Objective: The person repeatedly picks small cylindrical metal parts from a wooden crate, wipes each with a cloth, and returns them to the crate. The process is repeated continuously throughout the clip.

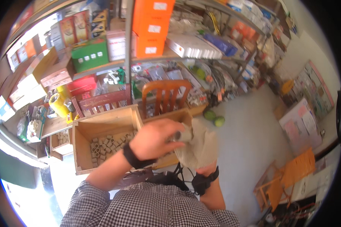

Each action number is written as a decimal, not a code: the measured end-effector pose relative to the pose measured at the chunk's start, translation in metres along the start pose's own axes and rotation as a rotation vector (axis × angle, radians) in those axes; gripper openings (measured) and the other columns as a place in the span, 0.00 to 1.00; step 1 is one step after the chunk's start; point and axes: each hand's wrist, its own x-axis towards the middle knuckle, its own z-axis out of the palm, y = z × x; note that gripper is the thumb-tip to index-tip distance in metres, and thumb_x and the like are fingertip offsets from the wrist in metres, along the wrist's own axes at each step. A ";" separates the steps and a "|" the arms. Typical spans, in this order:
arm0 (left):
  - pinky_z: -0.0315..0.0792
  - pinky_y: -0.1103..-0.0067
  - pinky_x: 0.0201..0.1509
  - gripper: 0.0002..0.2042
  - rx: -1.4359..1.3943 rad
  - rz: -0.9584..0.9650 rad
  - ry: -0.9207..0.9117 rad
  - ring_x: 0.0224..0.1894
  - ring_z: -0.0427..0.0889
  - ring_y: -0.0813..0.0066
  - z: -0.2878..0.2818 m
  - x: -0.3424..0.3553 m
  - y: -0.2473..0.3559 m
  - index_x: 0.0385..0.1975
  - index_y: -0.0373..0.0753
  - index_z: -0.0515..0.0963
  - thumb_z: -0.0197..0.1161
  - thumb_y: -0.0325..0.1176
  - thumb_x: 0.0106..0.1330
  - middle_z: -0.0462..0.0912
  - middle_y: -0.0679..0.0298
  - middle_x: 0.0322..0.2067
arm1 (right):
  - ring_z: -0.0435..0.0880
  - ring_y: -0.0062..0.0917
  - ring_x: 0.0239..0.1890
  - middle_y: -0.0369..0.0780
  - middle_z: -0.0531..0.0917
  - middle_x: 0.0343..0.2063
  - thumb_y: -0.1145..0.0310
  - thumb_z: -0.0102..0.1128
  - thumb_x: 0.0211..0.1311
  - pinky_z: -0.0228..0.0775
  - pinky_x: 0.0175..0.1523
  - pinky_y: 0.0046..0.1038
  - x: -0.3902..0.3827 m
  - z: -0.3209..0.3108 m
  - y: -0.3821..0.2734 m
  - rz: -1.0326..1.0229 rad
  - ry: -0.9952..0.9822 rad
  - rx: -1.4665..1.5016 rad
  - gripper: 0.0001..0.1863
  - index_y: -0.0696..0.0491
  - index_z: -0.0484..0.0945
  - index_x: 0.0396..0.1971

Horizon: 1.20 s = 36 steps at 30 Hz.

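My left hand is closed round a short, pale grey cylindrical fitting, just against a beige cloth or glove. The fabric covers my right hand up to near the wrist, so its fingers are hidden. Below and left of my hands, an open wooden crate holds several short grey tube pieces. A second wooden box lies behind my hands, partly hidden by them.
Shelving with orange boxes, a green box and loose goods stands ahead. Two chair backs rise behind the crates. Green melons lie on the floor. An orange wooden chair is at lower right.
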 end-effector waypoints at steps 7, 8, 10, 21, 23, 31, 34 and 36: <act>0.78 0.66 0.44 0.20 0.141 -0.032 0.011 0.40 0.82 0.56 0.050 -0.004 0.025 0.45 0.44 0.78 0.68 0.27 0.49 0.81 0.62 0.38 | 0.71 0.27 0.64 0.40 0.69 0.64 0.66 0.48 0.77 0.67 0.66 0.30 -0.019 -0.032 0.032 0.091 -0.054 -0.167 0.27 0.53 0.55 0.70; 0.78 0.66 0.44 0.21 0.128 -0.016 0.064 0.40 0.83 0.56 0.050 -0.006 0.026 0.47 0.45 0.77 0.68 0.27 0.50 0.81 0.62 0.37 | 0.71 0.27 0.64 0.40 0.69 0.64 0.67 0.48 0.77 0.67 0.66 0.30 -0.020 -0.036 0.035 0.081 -0.068 -0.166 0.26 0.53 0.55 0.70; 0.78 0.66 0.44 0.22 0.087 -0.064 0.054 0.41 0.83 0.56 0.051 -0.011 0.029 0.49 0.45 0.76 0.68 0.27 0.52 0.81 0.62 0.37 | 0.72 0.28 0.63 0.41 0.69 0.63 0.69 0.51 0.74 0.67 0.66 0.30 -0.026 -0.038 0.040 0.038 -0.057 -0.260 0.27 0.53 0.56 0.69; 0.77 0.66 0.47 0.26 0.097 0.055 0.097 0.43 0.82 0.57 0.046 -0.031 0.034 0.54 0.44 0.75 0.67 0.25 0.51 0.83 0.61 0.37 | 0.81 0.25 0.50 0.40 0.80 0.51 0.69 0.62 0.66 0.77 0.53 0.27 -0.016 -0.034 0.028 0.016 -0.203 -0.489 0.21 0.57 0.70 0.57; 0.77 0.66 0.49 0.27 0.139 0.066 0.093 0.44 0.82 0.57 0.045 -0.034 0.032 0.55 0.44 0.74 0.66 0.24 0.51 0.83 0.61 0.38 | 0.81 0.25 0.50 0.40 0.79 0.51 0.67 0.59 0.69 0.76 0.53 0.27 -0.015 -0.030 0.024 0.019 -0.244 -0.489 0.20 0.57 0.70 0.57; 0.76 0.67 0.55 0.30 0.158 -0.028 0.116 0.50 0.79 0.54 0.040 -0.038 0.034 0.60 0.44 0.73 0.65 0.23 0.52 0.81 0.57 0.49 | 0.80 0.30 0.53 0.43 0.78 0.53 0.66 0.55 0.69 0.76 0.53 0.33 -0.009 -0.014 0.027 0.183 -0.060 -0.194 0.18 0.55 0.72 0.56; 0.76 0.66 0.56 0.30 0.137 -0.053 0.086 0.51 0.79 0.55 0.040 -0.039 0.033 0.60 0.44 0.73 0.65 0.24 0.52 0.80 0.57 0.49 | 0.81 0.29 0.51 0.42 0.79 0.52 0.65 0.54 0.69 0.75 0.51 0.32 -0.007 -0.016 0.023 -0.202 -0.210 -0.785 0.17 0.56 0.73 0.54; 0.76 0.66 0.56 0.29 0.140 -0.018 0.082 0.51 0.79 0.55 0.041 -0.037 0.031 0.60 0.44 0.73 0.66 0.24 0.53 0.80 0.57 0.50 | 0.80 0.27 0.51 0.41 0.79 0.50 0.63 0.46 0.75 0.75 0.49 0.28 -0.005 -0.019 0.017 -0.436 -0.304 -1.151 0.17 0.55 0.72 0.55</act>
